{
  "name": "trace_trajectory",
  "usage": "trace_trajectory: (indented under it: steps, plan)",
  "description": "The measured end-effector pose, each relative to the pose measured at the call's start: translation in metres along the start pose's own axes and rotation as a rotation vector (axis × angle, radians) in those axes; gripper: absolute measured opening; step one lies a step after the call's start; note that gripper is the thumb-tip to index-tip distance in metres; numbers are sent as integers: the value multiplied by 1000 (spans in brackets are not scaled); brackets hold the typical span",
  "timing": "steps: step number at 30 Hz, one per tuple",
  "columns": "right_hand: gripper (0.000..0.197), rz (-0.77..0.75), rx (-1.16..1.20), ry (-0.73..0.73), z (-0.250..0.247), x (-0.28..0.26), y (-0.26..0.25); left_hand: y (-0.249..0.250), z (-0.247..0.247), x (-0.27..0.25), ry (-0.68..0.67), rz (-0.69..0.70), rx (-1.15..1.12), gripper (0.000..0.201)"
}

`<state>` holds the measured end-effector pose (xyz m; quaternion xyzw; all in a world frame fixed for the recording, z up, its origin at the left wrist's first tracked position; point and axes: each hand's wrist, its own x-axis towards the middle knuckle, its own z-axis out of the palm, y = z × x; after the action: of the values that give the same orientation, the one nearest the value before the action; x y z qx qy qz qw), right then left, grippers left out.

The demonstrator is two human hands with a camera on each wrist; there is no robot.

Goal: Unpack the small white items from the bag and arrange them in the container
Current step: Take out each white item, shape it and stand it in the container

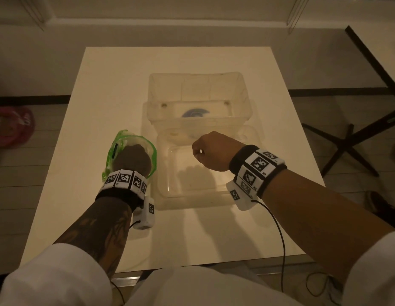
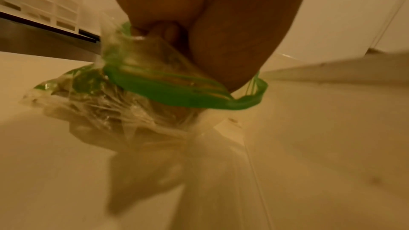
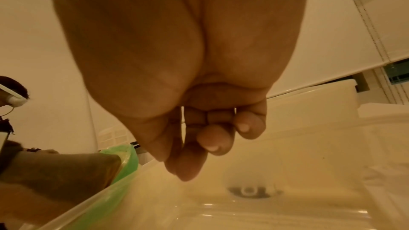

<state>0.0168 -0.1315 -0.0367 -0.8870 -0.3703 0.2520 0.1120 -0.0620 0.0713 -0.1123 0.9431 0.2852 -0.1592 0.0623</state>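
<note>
White table on tiled floor, left hand fingers hidden inside bag, right hand fingers curled

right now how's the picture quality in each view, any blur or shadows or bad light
Head view: dim yellowish light, edges bent by the wide lens, right hand casting a shadow into the near container. Left wrist view: bag smeared by blur, its green rim sharper. Right wrist view: palm fills the frame, fingertips fairly sharp, the container floor soft.
</note>
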Motion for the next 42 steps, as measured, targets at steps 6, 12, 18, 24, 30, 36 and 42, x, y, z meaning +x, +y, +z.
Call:
trace_trajectory:
  steps: [6,12,18,24,30,36,42]
  plan:
    - [20,-13,2,-6,-1,1,0,0,-22,-21,181,-10,-118,24]
    - [19,-34,-1,18,-2,2,2,-8,-33,-34,418,124,-225,27]
    - [25,-56,174,149,-9,3,-4,12,-53,-51,267,352,-663,15]
    - [36,-95,385,145,-18,4,-8,29,-50,-54,-50,558,-878,15]
    - [10,-67,411,185,-22,-1,1,41,-43,-54,-64,493,-922,14]
    - [15,4,401,293,-20,3,8,63,-34,-67,55,328,-1134,28]
    - [22,38,386,353,-16,4,6,75,-28,-72,190,265,-1117,50]
